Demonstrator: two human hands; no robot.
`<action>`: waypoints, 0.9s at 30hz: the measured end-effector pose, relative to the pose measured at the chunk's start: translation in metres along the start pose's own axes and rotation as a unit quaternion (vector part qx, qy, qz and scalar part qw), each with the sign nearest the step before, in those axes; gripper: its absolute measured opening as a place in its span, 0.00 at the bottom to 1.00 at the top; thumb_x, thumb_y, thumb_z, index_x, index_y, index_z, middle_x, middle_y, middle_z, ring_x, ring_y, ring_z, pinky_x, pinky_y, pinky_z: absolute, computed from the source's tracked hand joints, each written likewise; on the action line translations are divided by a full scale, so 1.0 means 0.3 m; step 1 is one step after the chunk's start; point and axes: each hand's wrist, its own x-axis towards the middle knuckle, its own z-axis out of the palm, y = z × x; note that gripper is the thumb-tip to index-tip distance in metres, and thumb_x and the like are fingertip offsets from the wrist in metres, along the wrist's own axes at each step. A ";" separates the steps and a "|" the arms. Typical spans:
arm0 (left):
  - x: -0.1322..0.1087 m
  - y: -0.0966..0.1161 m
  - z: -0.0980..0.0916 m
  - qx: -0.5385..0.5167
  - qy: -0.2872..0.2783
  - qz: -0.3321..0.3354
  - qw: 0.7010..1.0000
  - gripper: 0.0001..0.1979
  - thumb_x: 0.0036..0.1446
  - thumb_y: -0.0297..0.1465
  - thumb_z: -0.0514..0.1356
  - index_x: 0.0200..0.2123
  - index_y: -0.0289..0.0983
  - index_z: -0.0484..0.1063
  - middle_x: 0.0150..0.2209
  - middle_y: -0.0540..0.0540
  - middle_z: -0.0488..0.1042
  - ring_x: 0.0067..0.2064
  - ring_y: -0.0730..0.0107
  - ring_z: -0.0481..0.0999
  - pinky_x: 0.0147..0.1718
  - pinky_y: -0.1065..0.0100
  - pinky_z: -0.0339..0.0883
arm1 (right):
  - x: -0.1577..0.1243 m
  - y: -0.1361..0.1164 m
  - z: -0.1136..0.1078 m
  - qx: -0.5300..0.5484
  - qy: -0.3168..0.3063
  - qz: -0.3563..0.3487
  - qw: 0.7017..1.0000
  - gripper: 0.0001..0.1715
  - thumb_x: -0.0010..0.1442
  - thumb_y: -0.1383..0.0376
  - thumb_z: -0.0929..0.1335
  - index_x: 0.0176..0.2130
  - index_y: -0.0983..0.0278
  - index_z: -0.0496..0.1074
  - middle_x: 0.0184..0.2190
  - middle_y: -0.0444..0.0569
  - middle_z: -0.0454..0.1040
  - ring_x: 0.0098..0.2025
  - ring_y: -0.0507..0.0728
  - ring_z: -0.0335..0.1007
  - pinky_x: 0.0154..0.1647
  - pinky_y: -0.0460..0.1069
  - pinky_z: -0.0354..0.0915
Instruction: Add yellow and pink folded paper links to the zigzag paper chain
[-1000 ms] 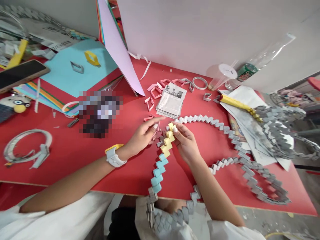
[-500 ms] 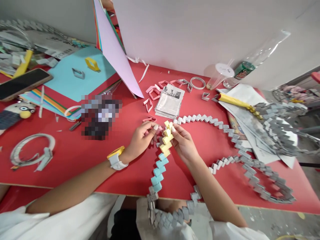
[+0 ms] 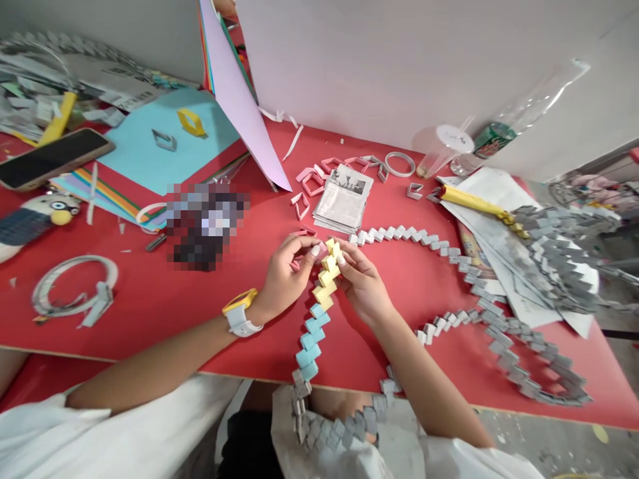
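A zigzag chain of folded paper links (image 3: 310, 338) runs from my hands down over the table's near edge. Its top end is yellow, then comes blue, then grey newsprint. Thumb and fingers of my right hand (image 3: 367, 283) pinch the yellow end from the right. On the left of that end, my left hand (image 3: 287, 279) is closed, with a pink folded paper strip (image 3: 295, 265) showing among its curled fingers; its fingertips come close to the yellow links. Just beyond my hands lie several pink paper links (image 3: 301, 207) and a stack of newspaper pieces (image 3: 343, 199).
The grey chain loops over the red table (image 3: 190, 313) on the right. Behind stand a plastic cup (image 3: 444, 150) and a bottle (image 3: 492, 141). A phone (image 3: 57, 158), blue paper (image 3: 150, 143), a bird-like toy (image 3: 37, 223) and a coiled strip (image 3: 42, 286) lie left.
The left fingers have drawn in slightly, and the pink strip now shows lower among them instead of at the thumb tip. The right hand keeps its pinch. The view has shifted slightly.
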 end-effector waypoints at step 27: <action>0.032 -0.016 -0.007 -0.031 -0.053 -0.034 0.998 0.13 0.56 0.39 0.64 0.37 0.35 0.76 0.35 0.44 0.80 0.35 0.68 0.79 0.31 0.71 0.72 | -0.012 -0.016 0.015 -0.149 -0.005 -0.090 0.985 0.29 0.55 0.57 0.74 0.55 0.54 0.72 0.43 0.47 0.77 0.41 0.56 0.73 0.40 0.51 0.71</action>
